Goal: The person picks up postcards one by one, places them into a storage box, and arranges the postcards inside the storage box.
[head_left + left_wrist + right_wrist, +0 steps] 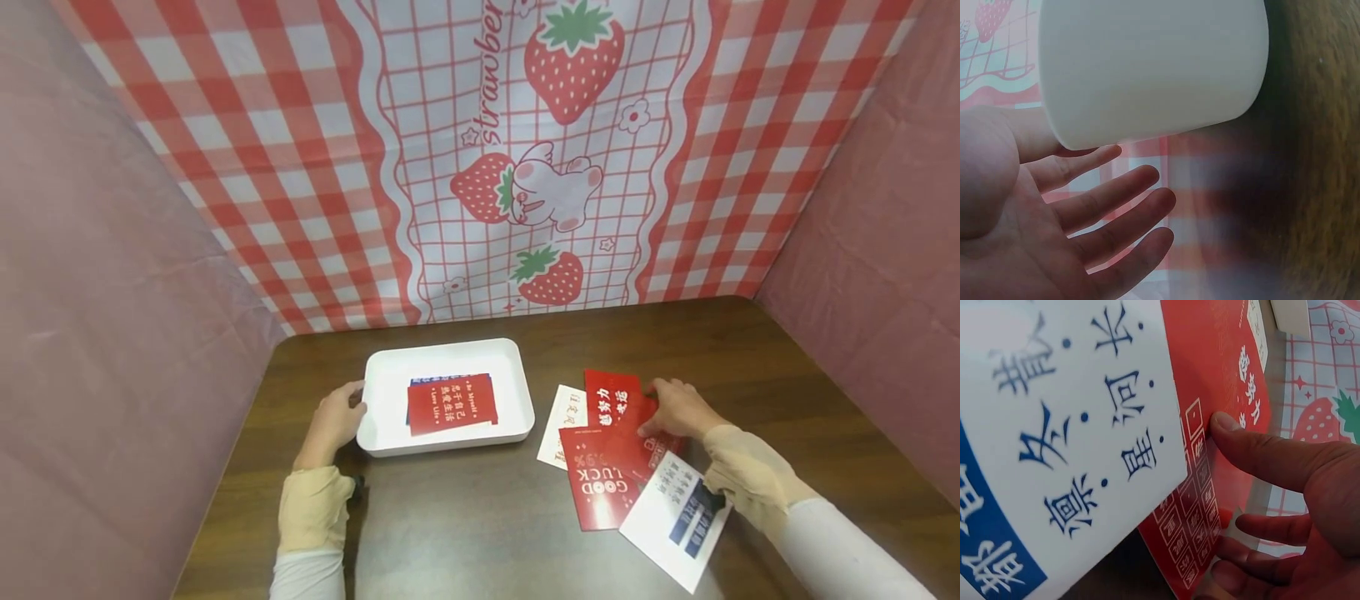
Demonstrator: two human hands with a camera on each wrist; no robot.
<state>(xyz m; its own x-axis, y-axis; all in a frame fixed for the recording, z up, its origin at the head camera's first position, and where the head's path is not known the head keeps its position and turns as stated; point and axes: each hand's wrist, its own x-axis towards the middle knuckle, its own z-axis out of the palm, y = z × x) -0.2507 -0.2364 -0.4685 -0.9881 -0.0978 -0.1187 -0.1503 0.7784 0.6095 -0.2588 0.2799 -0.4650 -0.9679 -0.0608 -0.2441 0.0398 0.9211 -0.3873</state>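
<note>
At the right, my right hand (682, 407) pinches the edge of a red card (1192, 531) printed with boxed characters, thumb on top and fingertips at its edge. Overlapping it are a red card with white characters (606, 392), a red "GOOD LUCK" card (596, 496) and a white card with blue print (660, 517). A white card with golden writing (553, 437) lies partly under the red ones. My left hand (337, 422) is at the left end of a white tray (382, 433), thumb at the rim and other fingers loosely extended. Inside the tray, a red card (450, 407) covers blue-edged ones.
The brown wooden table (450, 533) carries everything. A red-checked strawberry cloth (300, 150) hangs behind its far edge. Pink cloth (120, 275) hangs on the left and more pink cloth (862, 275) on the right.
</note>
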